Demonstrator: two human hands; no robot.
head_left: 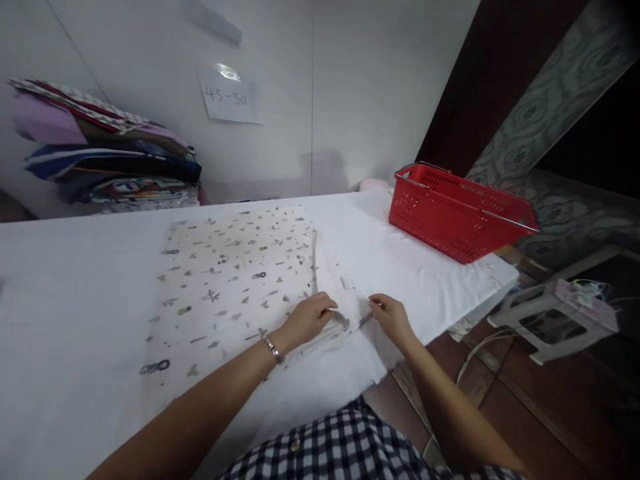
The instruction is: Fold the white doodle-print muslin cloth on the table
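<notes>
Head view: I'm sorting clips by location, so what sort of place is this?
Probably a room for folding or sorting textiles: a patterned cloth lies spread on a white-covered table, with a stack of folded fabrics behind.

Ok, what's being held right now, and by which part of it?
The patterned white cloth: the left hand grips its folded edge near the front right corner; the right hand seems to pinch that corner's outer end.

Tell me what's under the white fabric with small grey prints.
The white cloth-covered table shows around the printed fabric, which lies on it; anything between them is covered and can't be seen.
</notes>
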